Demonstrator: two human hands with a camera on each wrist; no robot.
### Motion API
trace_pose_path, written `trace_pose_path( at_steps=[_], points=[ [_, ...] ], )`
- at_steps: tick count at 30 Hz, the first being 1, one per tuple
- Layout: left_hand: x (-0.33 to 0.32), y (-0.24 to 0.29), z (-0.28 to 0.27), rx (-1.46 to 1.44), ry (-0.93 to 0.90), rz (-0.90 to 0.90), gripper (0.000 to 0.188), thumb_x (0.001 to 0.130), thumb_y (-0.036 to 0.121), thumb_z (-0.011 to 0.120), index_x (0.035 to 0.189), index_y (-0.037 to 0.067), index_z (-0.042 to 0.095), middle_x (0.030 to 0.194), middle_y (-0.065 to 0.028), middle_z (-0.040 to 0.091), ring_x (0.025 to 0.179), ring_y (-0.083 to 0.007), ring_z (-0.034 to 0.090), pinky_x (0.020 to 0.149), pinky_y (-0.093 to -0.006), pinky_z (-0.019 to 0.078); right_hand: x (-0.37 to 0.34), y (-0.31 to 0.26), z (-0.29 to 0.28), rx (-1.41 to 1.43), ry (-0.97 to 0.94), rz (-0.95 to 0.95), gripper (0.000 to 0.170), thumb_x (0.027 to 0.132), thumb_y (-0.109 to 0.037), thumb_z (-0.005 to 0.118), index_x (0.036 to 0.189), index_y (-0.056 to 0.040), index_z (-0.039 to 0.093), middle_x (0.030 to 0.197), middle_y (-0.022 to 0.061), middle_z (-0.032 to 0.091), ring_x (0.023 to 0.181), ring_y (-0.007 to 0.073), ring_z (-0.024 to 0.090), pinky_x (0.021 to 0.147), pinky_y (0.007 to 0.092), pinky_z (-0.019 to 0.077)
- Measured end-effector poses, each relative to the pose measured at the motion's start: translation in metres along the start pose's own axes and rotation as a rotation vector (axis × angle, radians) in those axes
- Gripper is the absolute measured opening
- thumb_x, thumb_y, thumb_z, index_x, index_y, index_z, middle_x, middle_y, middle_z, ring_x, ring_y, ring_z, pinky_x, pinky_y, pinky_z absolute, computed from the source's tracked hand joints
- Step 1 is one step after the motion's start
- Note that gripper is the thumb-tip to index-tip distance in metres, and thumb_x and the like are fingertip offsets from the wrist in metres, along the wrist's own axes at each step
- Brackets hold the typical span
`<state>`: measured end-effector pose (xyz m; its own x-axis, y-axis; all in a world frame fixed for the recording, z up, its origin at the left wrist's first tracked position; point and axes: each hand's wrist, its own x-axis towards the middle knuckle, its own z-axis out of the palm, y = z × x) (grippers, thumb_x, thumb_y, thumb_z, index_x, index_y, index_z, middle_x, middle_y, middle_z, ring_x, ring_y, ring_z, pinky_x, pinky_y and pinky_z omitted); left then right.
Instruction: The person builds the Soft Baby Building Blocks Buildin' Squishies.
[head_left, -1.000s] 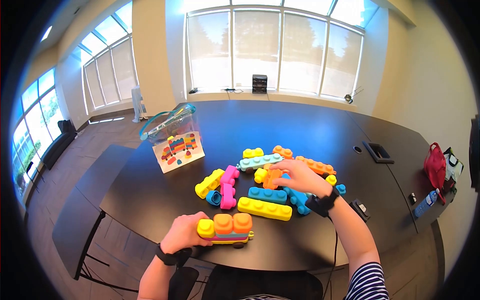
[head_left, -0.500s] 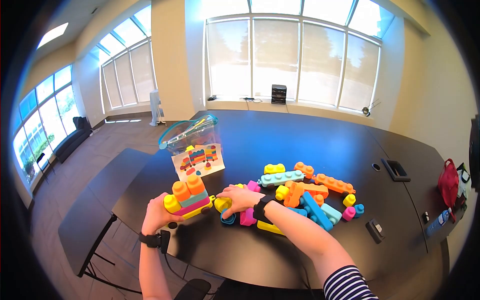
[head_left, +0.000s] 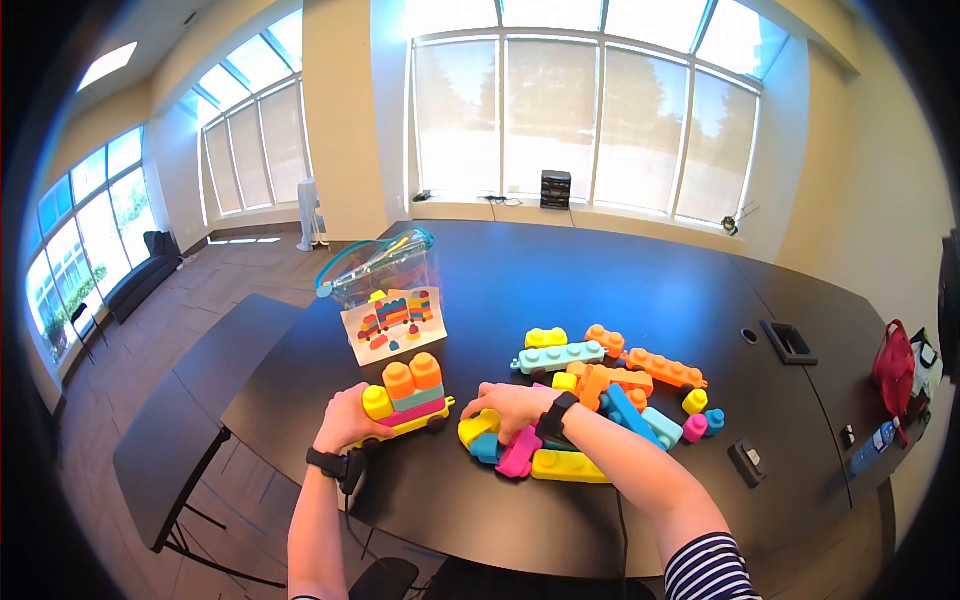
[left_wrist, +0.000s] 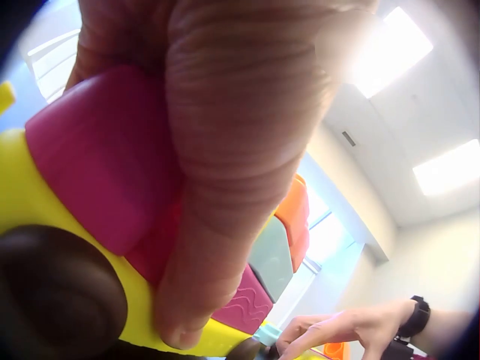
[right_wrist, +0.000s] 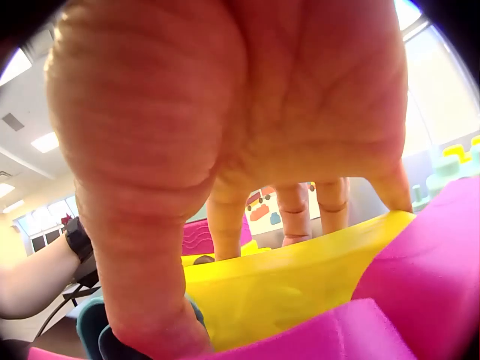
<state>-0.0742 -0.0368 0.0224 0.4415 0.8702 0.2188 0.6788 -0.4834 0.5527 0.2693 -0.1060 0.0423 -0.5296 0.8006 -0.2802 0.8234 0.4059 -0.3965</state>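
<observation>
left hand (head_left: 348, 418) fingers clamp a toy train car (head_left: 415, 413), long axis and yellow hook (head_left: 451, 402) towards two o'clock; right hand (head_left: 515, 402) fingers apart astride a yellow block (head_left: 471, 431).

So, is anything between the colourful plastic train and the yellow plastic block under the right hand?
Only the right hand: its fingers reach past the yellow plastic block toward the colourful plastic train; no other toy shows between.
</observation>
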Motion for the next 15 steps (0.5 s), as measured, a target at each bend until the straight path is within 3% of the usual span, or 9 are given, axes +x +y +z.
trace_pose_path(
  at_steps=[7,12,15],
  points=[
    [0.039,0.037,0.029,0.115,-0.047,0.009,0.069,0.055,0.038,0.102,0.105,0.008,0.067,0.105,-0.0148,0.077,0.104,-0.0374,0.073,0.092,-0.0462,0.0581,-0.037,-0.012,0.007,-0.095,-0.014,-0.008,0.088,0.067,-0.012,0.087,0.149,-0.0272,0.058,0.133,0.0125,0.052,0.126,0.0349,0.055,0.101,0.0457,0.0503],
    [0.077,0.041,0.058,0.161,-0.048,-0.005,0.076,0.055,0.042,0.102,0.115,0.009,0.067,0.111,-0.0146,0.077,0.108,-0.0368,0.073,0.095,-0.0460,0.0581,-0.049,-0.013,0.012,-0.106,-0.028,-0.005,0.091,0.069,-0.012,0.088,0.153,-0.0289,0.056,0.137,0.0103,0.051,0.132,0.0336,0.052,0.107,0.0461,0.0439],
    [0.092,0.048,0.069,0.097,-0.025,-0.005,0.074,0.054,0.034,0.103,0.116,0.008,0.071,0.114,-0.0144,0.077,0.109,-0.0354,0.072,0.098,-0.0449,0.0572,-0.055,-0.014,0.006,-0.084,-0.050,-0.016,0.086,0.074,-0.014,0.087,0.154,-0.0248,0.057,0.144,0.0120,0.053,0.136,0.0342,0.051,0.111,0.0464,0.0443]
  ],
)
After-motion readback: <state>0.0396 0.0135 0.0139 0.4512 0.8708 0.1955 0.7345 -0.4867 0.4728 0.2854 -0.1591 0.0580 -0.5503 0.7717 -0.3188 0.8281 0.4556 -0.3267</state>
